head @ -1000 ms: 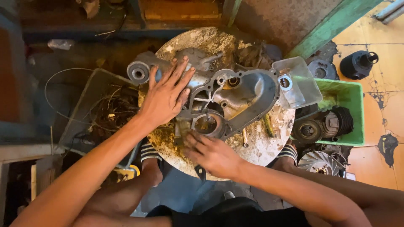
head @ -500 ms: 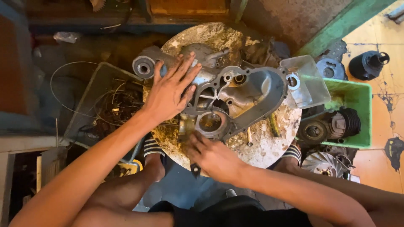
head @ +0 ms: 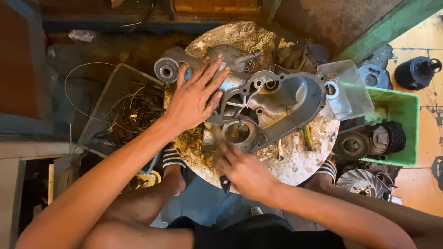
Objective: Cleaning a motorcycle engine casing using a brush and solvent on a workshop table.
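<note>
The engine casing point(head: 272, 99) is lying on the round, grimy bench point(head: 300, 161). The left hand point(head: 196, 97), fingers spread flat, is pressing it down; the right hand point(head: 240, 168), blurred, grip unclear, is working at its near opening, seemingly scrubbing. Steady pressure seems needed.

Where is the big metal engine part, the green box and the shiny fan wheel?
metal engine casing point(head: 295, 99): head view, on the smooth inner wall of its right half.
green box point(head: 406, 108): head view, on its bare inside wall.
fan wheel point(head: 363, 183): head view, on its curved blades.
</note>
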